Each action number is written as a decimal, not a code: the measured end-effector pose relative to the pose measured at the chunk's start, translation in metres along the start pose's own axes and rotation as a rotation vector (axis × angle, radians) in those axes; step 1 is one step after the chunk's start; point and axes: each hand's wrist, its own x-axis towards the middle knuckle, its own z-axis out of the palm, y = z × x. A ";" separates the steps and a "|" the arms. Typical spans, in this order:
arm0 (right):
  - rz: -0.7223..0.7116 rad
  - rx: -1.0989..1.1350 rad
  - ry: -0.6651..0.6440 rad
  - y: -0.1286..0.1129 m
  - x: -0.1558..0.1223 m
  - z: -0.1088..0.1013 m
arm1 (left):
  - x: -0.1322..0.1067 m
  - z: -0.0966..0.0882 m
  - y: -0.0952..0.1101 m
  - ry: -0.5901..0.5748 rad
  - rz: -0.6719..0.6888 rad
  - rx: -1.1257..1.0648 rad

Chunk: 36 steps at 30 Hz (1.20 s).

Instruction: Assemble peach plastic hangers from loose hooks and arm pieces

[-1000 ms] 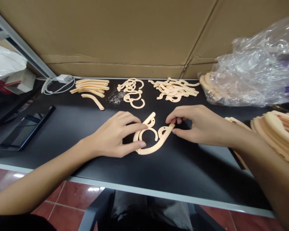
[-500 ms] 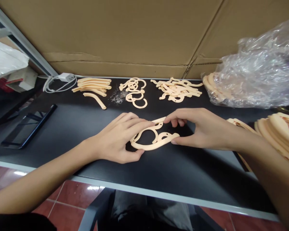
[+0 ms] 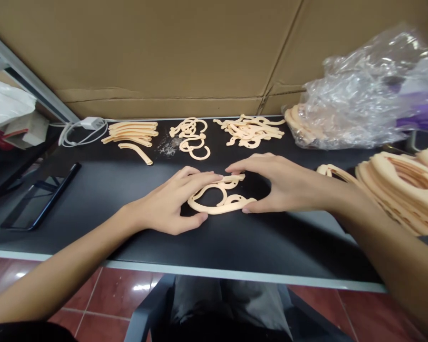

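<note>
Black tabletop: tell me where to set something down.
Bare tabletop lies between the left hand and the dark tablet, and in front of the right hand. Crowded: the back row of peach cut-outs and the stacks at right.

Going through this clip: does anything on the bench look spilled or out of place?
Yes: a small scatter of pale grey dust or crumbs lies on the black tabletop, between the stack of curved strips and the hook-shaped pieces. It looks odd because it is loose residue beside the neatly grouped parts.
</note>
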 end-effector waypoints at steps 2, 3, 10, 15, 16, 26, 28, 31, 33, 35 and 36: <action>0.002 0.004 0.009 -0.005 -0.001 -0.002 | 0.000 -0.001 -0.001 0.021 -0.024 -0.014; 0.012 0.004 0.022 -0.008 -0.003 -0.003 | 0.000 -0.001 -0.002 0.034 -0.036 -0.021; 0.156 -0.082 0.276 -0.038 -0.061 0.010 | -0.002 -0.002 -0.003 0.063 -0.057 -0.033; 0.251 -0.198 0.582 -0.048 -0.122 0.023 | -0.001 -0.002 -0.001 0.019 -0.064 -0.014; 0.292 -0.204 0.647 -0.047 -0.132 0.023 | -0.001 -0.002 -0.001 0.011 -0.062 -0.013; 0.660 -0.690 0.869 -0.023 -0.173 0.022 | -0.002 0.001 -0.003 -0.018 -0.003 0.069; 0.683 -0.741 0.891 -0.020 -0.172 0.027 | -0.001 0.000 -0.003 -0.025 0.025 0.098; 0.685 -0.769 0.900 -0.020 -0.169 0.034 | 0.000 0.000 -0.002 -0.027 0.042 0.115; 0.676 -0.760 0.887 -0.022 -0.167 0.038 | 0.000 0.000 -0.001 -0.025 0.047 0.113; 0.694 -0.747 0.873 -0.024 -0.164 0.042 | 0.000 0.000 -0.001 -0.021 0.049 0.110; 0.711 -0.742 0.868 -0.024 -0.162 0.045 | 0.000 0.000 -0.001 -0.022 0.049 0.108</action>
